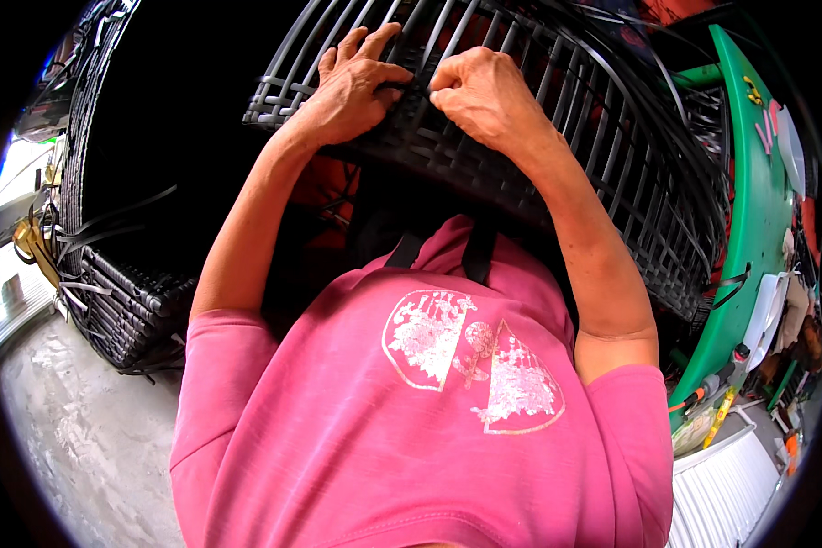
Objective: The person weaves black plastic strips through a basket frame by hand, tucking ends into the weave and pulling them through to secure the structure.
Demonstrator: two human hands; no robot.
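Observation:
A dark woven panel of flat plastic strips (484, 169) spans the upper middle, its lower band tightly woven and its long strips running up and away. My left hand (352, 96) rests over the woven band, thumb and forefinger pinched on a short black plastic strip (416, 89) while the other fingers spread over the long strips. Just beside it, my right hand (491, 99) is curled closed, its thumb and forefinger gripping at the same spot. The strip's ends are hidden by my fingers.
At left stands a stack of black woven panels (132, 310) with loose strip ends sticking out, above the grey concrete floor (100, 420). A green board (749, 210) rises at right, near a screwdriver-like tool (708, 388) and a white ribbed piece (726, 489).

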